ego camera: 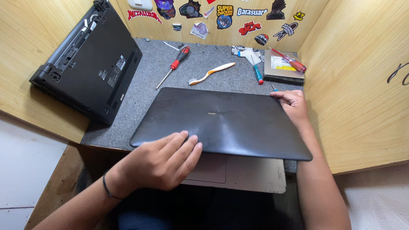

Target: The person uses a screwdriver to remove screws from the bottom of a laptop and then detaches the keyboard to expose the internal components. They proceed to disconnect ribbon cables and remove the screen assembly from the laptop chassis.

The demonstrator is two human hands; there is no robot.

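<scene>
A dark grey laptop (pixel 226 121) lies on the grey felt mat (pixel 145 89), its lid nearly down over a silver base (pixel 251 174) whose touchpad edge shows at the front. My left hand (pixel 164 159) rests flat on the lid's near left edge, fingers together and pressing on it. My right hand (pixel 294 106) grips the lid's far right corner, fingers curled over the edge.
A second black laptop (pixel 91 59) leans upside down against the left wooden wall. Behind the lid lie a red-handled screwdriver (pixel 174 64), an orange-and-white toothbrush (pixel 211 73), a blue-handled screwdriver (pixel 257 72) and a slim optical drive (pixel 283 68) with a red screwdriver on it. Stickers cover the back wall.
</scene>
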